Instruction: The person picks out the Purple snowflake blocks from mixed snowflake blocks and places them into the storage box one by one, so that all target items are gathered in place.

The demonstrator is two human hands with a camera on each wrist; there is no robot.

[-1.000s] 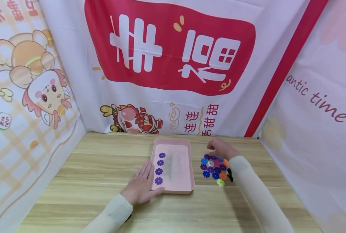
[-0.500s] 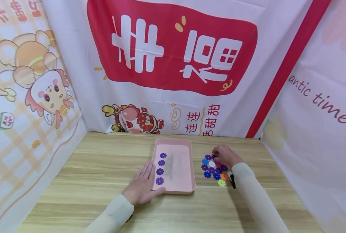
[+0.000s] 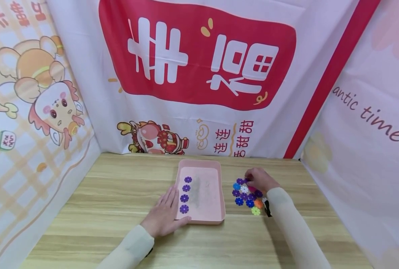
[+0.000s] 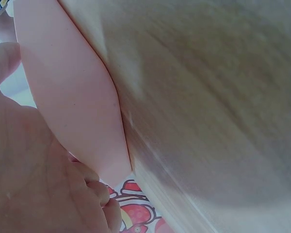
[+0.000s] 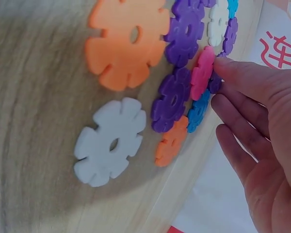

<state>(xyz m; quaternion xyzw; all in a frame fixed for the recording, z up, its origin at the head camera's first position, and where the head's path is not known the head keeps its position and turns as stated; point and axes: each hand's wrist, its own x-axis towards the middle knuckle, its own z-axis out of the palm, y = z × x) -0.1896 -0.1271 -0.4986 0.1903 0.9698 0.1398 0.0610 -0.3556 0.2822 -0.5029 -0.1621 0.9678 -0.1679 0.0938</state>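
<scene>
A pink tray [image 3: 207,201] lies on the table with a column of purple snowflake discs [image 3: 184,198] along its left side. My left hand [image 3: 164,216] rests at the tray's left front corner, fingers straight along the side wall and thumb at the front rim. To the right of the tray is a loose group of notched plastic snowflake discs [image 3: 239,201]. At its far edge my right hand [image 3: 261,179] pinches a purple snowflake disc [image 5: 214,83] between thumb and fingers. A pink disc [image 5: 202,73] sits right beside the thumb tip in the right wrist view.
Nearest the right wrist camera lie a white disc [image 5: 111,141] and an orange disc [image 5: 128,41]. A yellow-green disc [image 3: 255,211] marks the group's near end. Printed cloth [image 3: 199,130] hangs behind the wooden table [image 3: 125,179], with more cloth on both sides.
The right hand has come down and slightly right from beyond the group, and its fingers have closed on a purple disc. The left hand has stayed on the tray.
</scene>
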